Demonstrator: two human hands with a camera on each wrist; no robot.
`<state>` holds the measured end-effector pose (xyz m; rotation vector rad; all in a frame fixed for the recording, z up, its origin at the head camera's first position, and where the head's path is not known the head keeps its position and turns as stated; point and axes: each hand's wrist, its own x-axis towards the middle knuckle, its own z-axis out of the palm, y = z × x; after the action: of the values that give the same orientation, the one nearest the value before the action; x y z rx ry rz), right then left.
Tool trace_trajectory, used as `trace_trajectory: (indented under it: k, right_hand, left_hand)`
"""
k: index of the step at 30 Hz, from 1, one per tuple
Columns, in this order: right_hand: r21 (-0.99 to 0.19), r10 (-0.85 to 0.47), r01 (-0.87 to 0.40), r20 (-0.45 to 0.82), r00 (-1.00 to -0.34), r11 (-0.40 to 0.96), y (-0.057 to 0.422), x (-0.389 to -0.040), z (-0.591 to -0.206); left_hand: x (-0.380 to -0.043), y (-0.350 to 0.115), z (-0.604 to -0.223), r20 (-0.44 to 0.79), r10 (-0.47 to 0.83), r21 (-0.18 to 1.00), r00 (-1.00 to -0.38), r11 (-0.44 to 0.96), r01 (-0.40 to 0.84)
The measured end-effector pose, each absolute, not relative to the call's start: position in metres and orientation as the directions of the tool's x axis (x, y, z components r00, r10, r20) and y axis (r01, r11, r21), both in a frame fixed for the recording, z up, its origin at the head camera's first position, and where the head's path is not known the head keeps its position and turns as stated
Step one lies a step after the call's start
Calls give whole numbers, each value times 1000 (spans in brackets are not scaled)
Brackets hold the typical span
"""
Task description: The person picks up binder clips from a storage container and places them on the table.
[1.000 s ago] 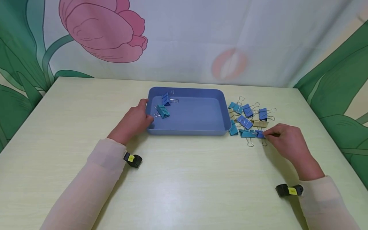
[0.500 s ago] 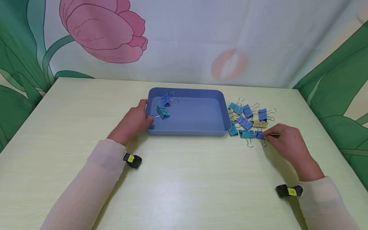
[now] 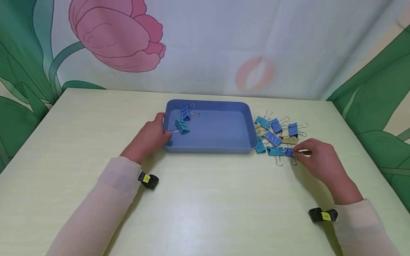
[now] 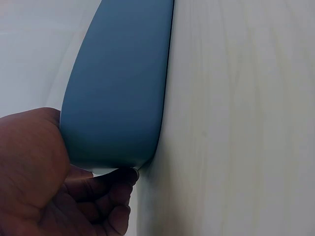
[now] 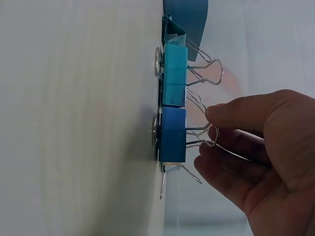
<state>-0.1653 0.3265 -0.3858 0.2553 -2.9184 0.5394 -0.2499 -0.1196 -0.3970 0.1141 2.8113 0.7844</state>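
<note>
My left hand grips the left side of a blue tray; in the left wrist view its fingers curl at the tray's end wall. Inside the tray, toward the left, lie a blue binder clip and a teal binder clip. At the right, my right hand pinches the upright wire handle of a dark blue binder clip between thumb and finger. That clip stands at the near edge of a cluster, end to end with a teal binder clip.
Several more binder clips, such as a gold one and a blue one, lie bunched against the tray's right side. A pale wooden table holds everything. Behind it hangs a white curtain with a printed pink flower.
The whole head view has shifted slightly downward. Both hands keep their places, the left on the tray and the right at the dark blue binder clip.
</note>
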Motion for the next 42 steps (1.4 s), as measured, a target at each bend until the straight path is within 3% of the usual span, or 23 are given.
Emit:
trace_trajectory:
  k: [14,25,42]
  right_hand:
    - [-351,-166,-307,378,-911,885,295,-158,-373]
    - [-332,-203,-426,536,-819,842,265,-177,-367]
    - [-391,-234,-529,592,-771,754,215,-205,-366]
  left_hand:
    - [-246,-121,-401,-225,123,520,-966,854,-13]
    - [-245,-123,-401,-199,128,525,-972,851,4]
    - [-250,-120,-397,-202,121,525,-972,851,-3]
